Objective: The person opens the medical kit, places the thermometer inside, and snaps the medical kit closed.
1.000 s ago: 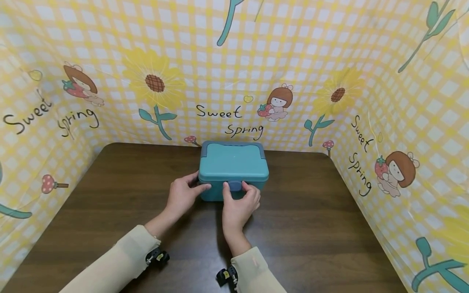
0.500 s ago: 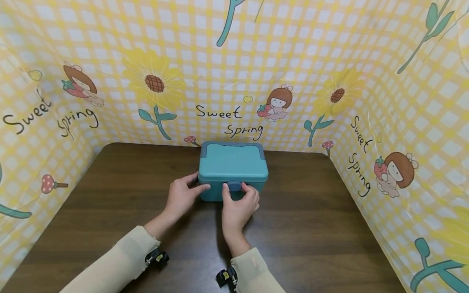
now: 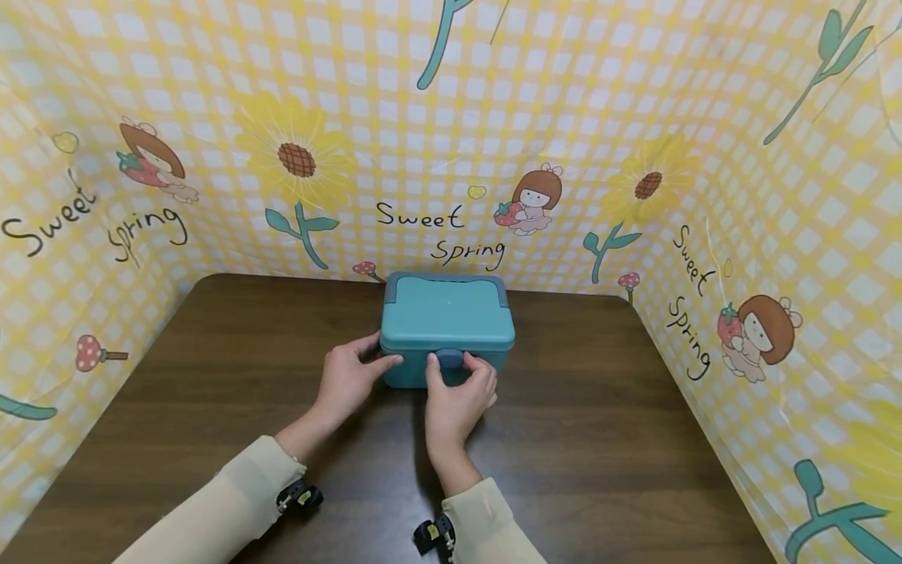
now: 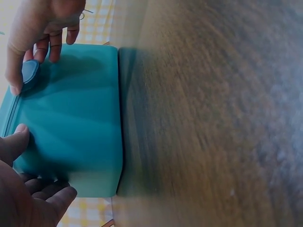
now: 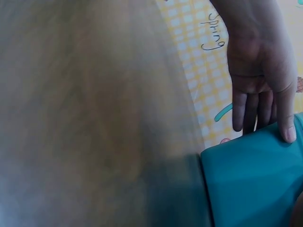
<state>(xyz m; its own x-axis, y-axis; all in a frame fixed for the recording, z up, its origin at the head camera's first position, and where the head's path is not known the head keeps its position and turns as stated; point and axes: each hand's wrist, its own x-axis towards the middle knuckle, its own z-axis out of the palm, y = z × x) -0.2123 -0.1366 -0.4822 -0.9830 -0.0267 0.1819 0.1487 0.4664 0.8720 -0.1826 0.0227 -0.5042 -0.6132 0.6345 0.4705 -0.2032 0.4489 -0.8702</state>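
A teal lunch box (image 3: 447,313) with its lid down stands on the brown table at the back. A blue-grey handle lies folded round the lid's rear edge. My left hand (image 3: 347,378) holds the box's left front corner, thumb on the front wall and fingers along the side, as the left wrist view also shows. On the front, my right hand (image 3: 454,403) pinches the blue-grey latch (image 3: 450,359) between thumb and forefinger. Its other fingers hang by the front wall in the left wrist view. Most of the right hand is out of frame in the right wrist view.
Right behind the box rises a yellow checked cloth (image 3: 423,141) printed with sunflowers and "Sweet Spring", which also closes off both sides. The wooden table (image 3: 599,439) stretches out in front of and beside the box. A small black camera (image 3: 299,497) sits at each cuff.
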